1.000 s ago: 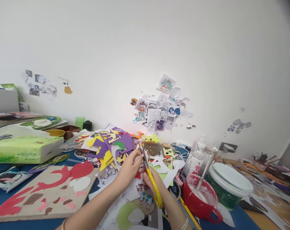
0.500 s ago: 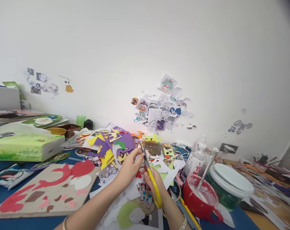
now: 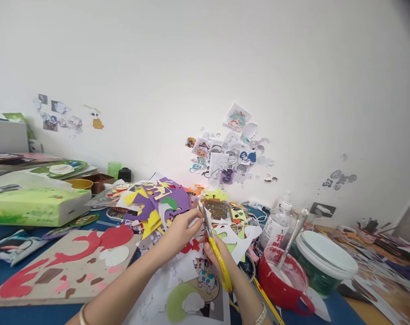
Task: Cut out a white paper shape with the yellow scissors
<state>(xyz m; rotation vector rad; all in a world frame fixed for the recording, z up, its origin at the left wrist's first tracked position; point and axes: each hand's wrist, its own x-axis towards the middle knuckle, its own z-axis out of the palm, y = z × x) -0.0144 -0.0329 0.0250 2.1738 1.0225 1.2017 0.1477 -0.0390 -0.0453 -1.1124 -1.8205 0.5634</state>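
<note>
Yellow-handled scissors (image 3: 220, 266) rise from my right hand (image 3: 215, 253), whose fingers are closed around them. Their blades point up and away, slightly apart. Left of the blades, my left hand (image 3: 187, 228) is pinched at the fingertips; what it holds there is too small to make out. Beneath both hands lie a printed sheet with a light green shape (image 3: 179, 301) and white paper pieces. A small red paper piece (image 3: 192, 246) shows between the hands. Behind them is a heap of purple (image 3: 177, 195) and yellow paper scraps.
Left, a grey board (image 3: 74, 289) bears red, white and brown cut pieces, with a green tissue pack (image 3: 29, 207) behind it. Right are a red mug (image 3: 282, 289) with a utensil, a clear bottle (image 3: 277, 225) and a white-lidded green tub (image 3: 326, 259). Cut-outs cling to the wall.
The left forearm has shifted slightly left, and the scissors' handle has tilted slightly right. More of the red piece and the white paper between my hands shows.
</note>
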